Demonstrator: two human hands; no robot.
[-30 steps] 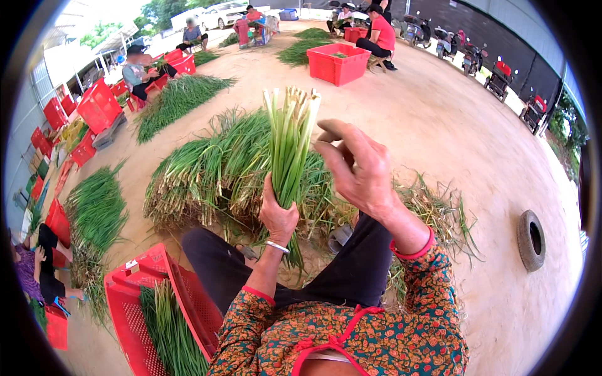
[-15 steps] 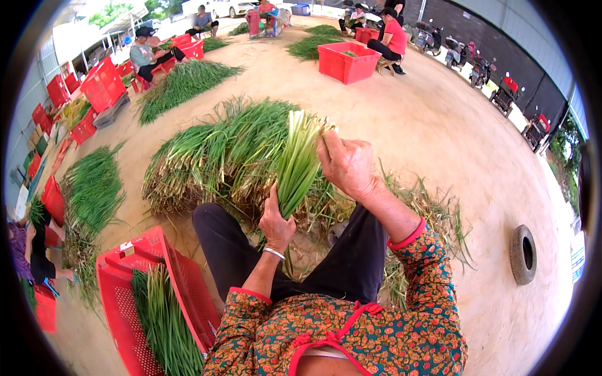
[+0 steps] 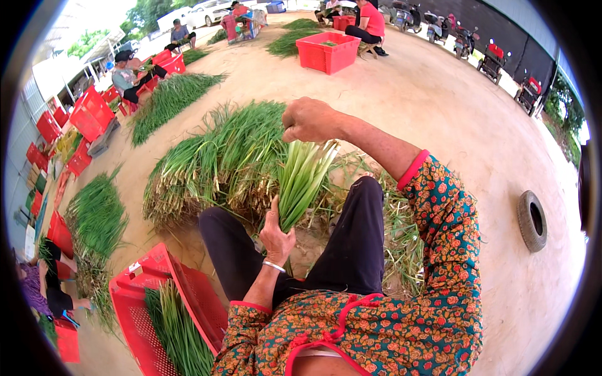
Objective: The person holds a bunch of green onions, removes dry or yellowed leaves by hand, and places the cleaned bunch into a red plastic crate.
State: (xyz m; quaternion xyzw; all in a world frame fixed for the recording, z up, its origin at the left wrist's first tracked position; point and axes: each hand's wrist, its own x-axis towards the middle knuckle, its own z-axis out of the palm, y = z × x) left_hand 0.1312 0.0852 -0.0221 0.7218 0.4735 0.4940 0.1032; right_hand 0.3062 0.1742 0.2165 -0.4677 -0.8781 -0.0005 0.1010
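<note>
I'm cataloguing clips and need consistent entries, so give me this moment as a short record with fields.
Left hand: grips a bundle of chive-like greens, pale ends pointing away from the body
Right hand: curled, above those ends in the picture; contact unclear
Ahead: heap of similar greens
Person's left: red plastic crate with long greens inside
Far right: tyre
Background: seated person in a red shirt
</note>
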